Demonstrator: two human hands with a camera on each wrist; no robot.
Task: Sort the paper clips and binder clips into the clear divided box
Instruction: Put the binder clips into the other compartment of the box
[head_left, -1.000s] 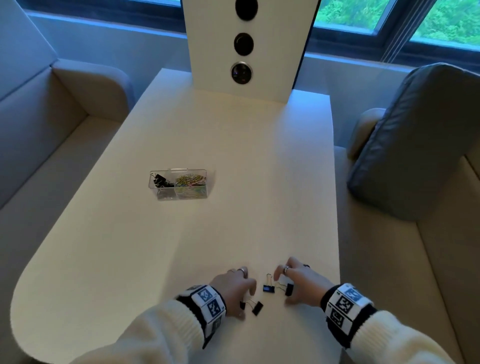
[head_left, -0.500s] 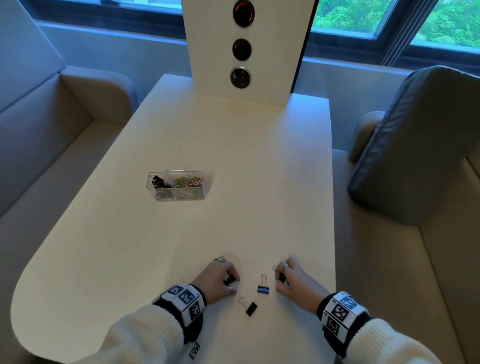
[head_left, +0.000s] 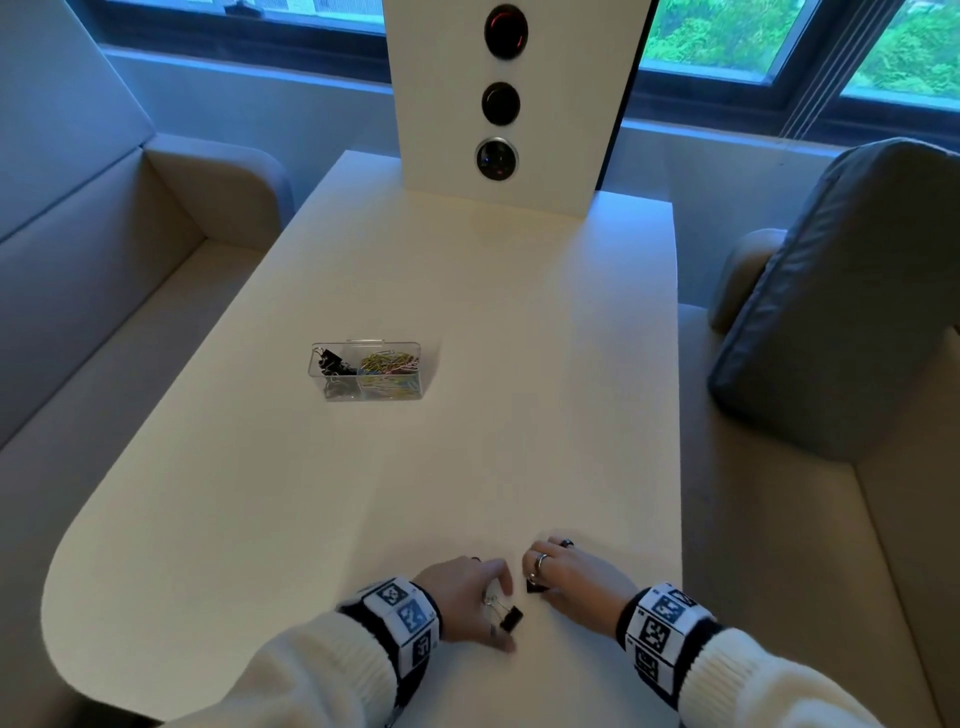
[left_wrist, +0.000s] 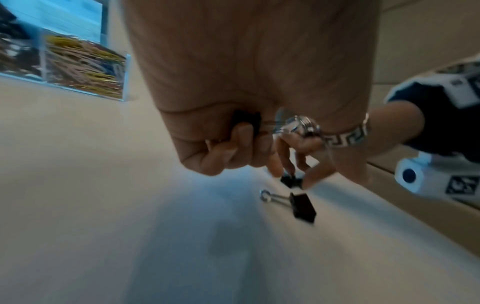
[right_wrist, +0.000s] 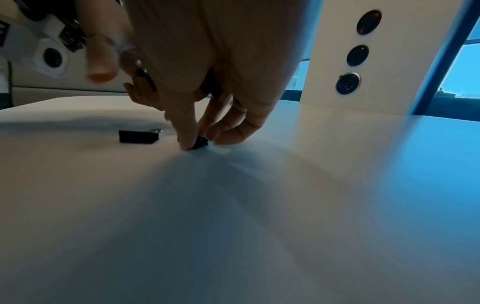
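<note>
Clear divided box (head_left: 364, 370) mid-table: black binder clips left compartment, coloured paper clips (head_left: 390, 364) right. Left wrist view shows left hand (left_wrist: 244, 115) curled round a black clip. Right hand (right_wrist: 207, 86) pinches small black clip (right_wrist: 199, 142) on table. Loose binder clip (head_left: 511, 619) lies between the hands.

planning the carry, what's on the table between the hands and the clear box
Nothing: in the head view the table is bare between the clear divided box and both hands; the loose binder clip lies beside the left hand.

Right hand (right_wrist: 207, 86) pinches a small black binder clip (right_wrist: 200, 142) on the table (right_wrist: 259, 226).
</note>
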